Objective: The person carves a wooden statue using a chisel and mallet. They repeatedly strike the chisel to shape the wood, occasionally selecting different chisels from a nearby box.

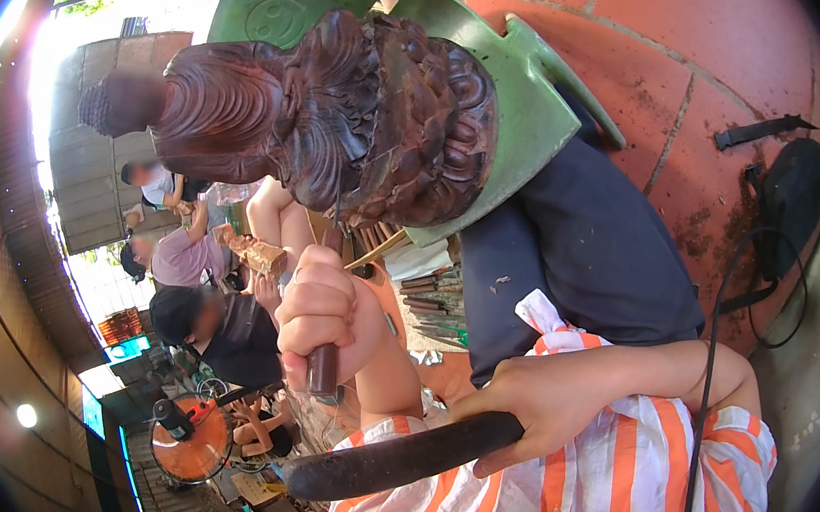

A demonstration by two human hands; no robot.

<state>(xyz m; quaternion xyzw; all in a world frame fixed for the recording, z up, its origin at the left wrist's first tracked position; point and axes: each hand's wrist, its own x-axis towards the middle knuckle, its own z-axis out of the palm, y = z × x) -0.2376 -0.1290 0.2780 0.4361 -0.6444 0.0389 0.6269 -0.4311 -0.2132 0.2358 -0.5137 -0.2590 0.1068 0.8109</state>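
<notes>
A dark brown carved wooden statue of a seated robed figure (pixel 325 115) rests against a green plastic chair (pixel 530 139), its head toward the picture's left. My left hand (pixel 321 312) is closed round the dark wooden handle of a chisel (pixel 323 366). The chisel's thin blade reaches up to the statue's carved folds and seems to touch them. In my right hand (pixel 539 402) is a thick, curved dark wooden club (pixel 400 458), gripped at one end. Its free end lies to the left, below my left hand and apart from the chisel handle.
Many slim carving tools (pixel 435 303) lie beside my dark trousers (pixel 579 243). A co-worker in a black cap (pixel 177 313) sits close by; a light-brown carved piece (pixel 262 257) is near co-workers' hands. An orange fan (pixel 190 442), a black pouch (pixel 795 209) and a black cable (pixel 709 384) are around.
</notes>
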